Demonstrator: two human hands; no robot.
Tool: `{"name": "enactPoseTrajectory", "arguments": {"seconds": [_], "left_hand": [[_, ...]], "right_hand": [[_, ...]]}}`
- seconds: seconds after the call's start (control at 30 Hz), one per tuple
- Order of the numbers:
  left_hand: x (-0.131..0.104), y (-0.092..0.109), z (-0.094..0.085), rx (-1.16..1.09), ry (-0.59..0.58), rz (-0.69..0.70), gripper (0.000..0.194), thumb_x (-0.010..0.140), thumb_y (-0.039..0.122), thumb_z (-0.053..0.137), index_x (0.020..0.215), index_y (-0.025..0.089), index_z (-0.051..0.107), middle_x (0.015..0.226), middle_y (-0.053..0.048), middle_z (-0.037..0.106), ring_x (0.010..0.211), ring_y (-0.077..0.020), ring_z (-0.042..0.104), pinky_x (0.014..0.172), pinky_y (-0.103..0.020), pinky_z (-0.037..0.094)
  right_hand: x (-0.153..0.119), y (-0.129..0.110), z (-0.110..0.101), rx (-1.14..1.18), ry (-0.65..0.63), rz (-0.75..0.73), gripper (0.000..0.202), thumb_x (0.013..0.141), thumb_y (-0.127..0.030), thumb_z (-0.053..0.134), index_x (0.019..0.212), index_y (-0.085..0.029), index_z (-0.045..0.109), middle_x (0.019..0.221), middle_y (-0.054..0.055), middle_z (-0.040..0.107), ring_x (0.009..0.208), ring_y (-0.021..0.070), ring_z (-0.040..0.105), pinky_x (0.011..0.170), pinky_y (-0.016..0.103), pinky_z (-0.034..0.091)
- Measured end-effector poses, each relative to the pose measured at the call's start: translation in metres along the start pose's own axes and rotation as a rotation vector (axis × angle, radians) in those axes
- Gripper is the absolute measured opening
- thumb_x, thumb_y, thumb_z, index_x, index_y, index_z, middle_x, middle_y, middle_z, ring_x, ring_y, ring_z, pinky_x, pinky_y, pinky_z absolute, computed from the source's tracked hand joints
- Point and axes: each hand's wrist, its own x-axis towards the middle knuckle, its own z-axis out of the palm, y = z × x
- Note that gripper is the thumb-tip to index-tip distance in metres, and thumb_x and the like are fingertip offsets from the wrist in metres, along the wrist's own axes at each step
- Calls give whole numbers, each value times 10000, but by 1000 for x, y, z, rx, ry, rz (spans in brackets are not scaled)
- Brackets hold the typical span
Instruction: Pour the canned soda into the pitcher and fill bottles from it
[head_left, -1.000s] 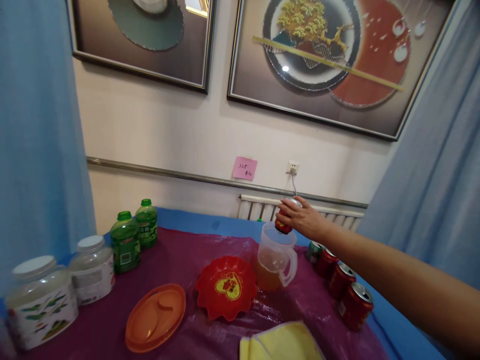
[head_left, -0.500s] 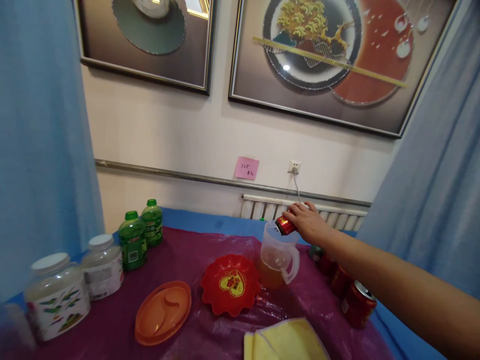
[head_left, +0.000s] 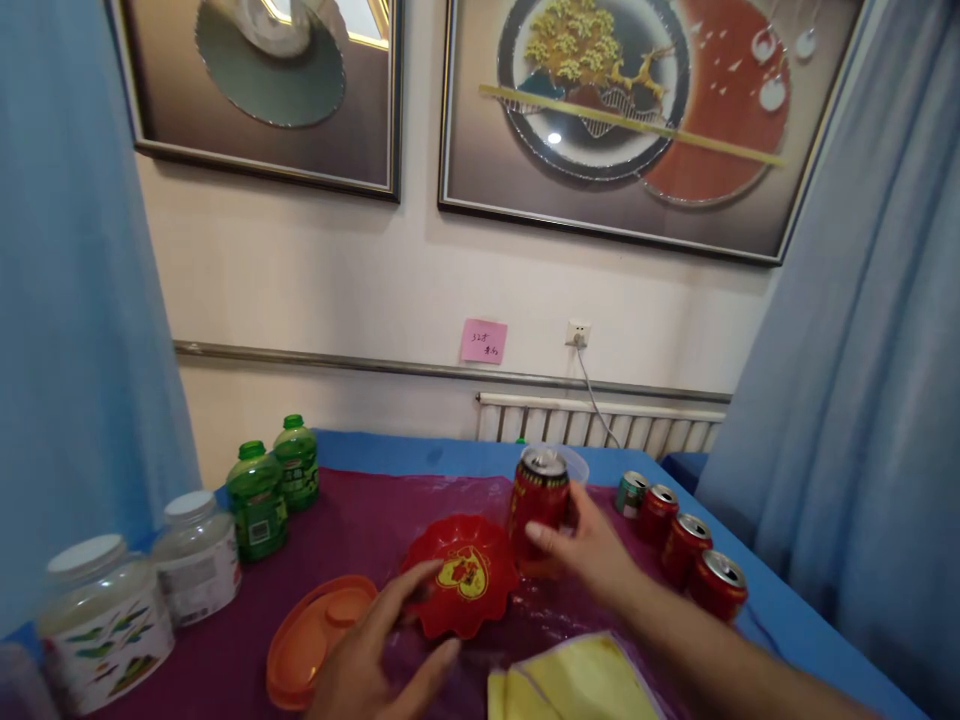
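My right hand (head_left: 581, 550) is wrapped round a red drink can (head_left: 538, 505), held upright in front of the clear plastic pitcher (head_left: 576, 462). Most of the pitcher is hidden behind the can and hand; its rim shows. At the lower middle, my left hand (head_left: 382, 650) is open, thumb and fingers apart, with nothing in it. It hovers near the red scalloped plate (head_left: 469, 575), which bears a yellow heart print, and partly covers an orange oval divided dish (head_left: 307, 640).
A folded yellow cloth (head_left: 577, 680) lies at the front. Several cans (head_left: 690, 545) stand in a row on the right. Two green bottles (head_left: 259, 500) and two white-lidded jars (head_left: 105, 620) stand on the left. A purple sheet (head_left: 360, 510) covers the blue table.
My right hand has brought the can from a tilt over the pitcher to upright, nearer to me. My left hand has come into view from below. The view has shifted slightly.
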Motion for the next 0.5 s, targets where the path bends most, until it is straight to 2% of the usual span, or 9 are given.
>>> {"name": "enactPoseTrajectory", "arguments": {"seconds": [0.07,0.13,0.2,0.27,0.33,0.4,0.43,0.47,0.5], "left_hand": [[18,30,7,-150,-43,-53,714,860,479,722,1490,282,452,1373,-115,681,1151,-266,722,915,-372,632],[26,52,15,-219,-106,-100,828,791,413,797,1510,245,421,1414,-158,641,1203,-294,687,969,-425,608],[28,65,20,-252,-178,-137,790,732,277,820,1448,232,487,1375,-140,668,1217,-285,674,1031,-429,567],[31,66,19,-275,-237,-157,657,719,193,775,1340,235,566,1298,-94,715,1191,-257,684,1043,-394,551],[43,51,13,-259,-227,-183,531,762,220,727,1275,225,592,1237,-69,742,1143,-237,703,1013,-368,558],[67,18,1,-136,-118,-254,482,835,334,685,1282,190,575,1213,-79,746,1104,-238,715,993,-380,556],[83,-3,-7,-18,-41,-288,495,856,385,671,1289,169,568,1220,-90,740,1113,-251,709,994,-392,548],[100,-27,-14,116,-5,-331,494,877,414,653,1291,160,566,1230,-95,733,1136,-256,700,994,-385,539],[117,-51,-22,249,0,-388,462,873,413,663,1261,175,586,1228,-81,734,1143,-249,697,992,-355,533]], "right_hand": [[-32,10,25,109,-53,4,673,751,-389,820,1341,-303,509,1270,85,707,1144,319,687,987,513,546],[-56,23,43,63,-79,1,713,712,-337,862,1343,-318,531,1317,85,684,1202,335,654,1034,521,518],[-72,39,52,-31,-128,-4,718,711,-328,868,1354,-328,551,1329,93,678,1213,354,646,1045,537,510],[-82,58,52,-98,-166,-31,793,711,-345,864,1423,-342,516,1397,108,641,1273,381,609,1076,574,483],[-92,78,44,-136,-151,-67,902,711,-356,858,1509,-371,438,1510,108,552,1375,398,523,1133,605,425],[-106,100,28,-168,-112,-59,890,752,-358,825,1536,-422,408,1564,77,497,1404,384,499,1135,588,434],[-114,110,18,-168,-90,-43,808,773,-372,805,1501,-446,462,1539,64,530,1346,376,563,1067,552,512],[-123,120,7,-154,-106,-18,743,763,-394,808,1450,-452,531,1496,70,576,1229,373,658,924,495,609],[-132,129,-3,-126,-102,12,661,771,-408,794,1400,-438,593,1454,84,614,1088,359,732,784,441,651]]}}
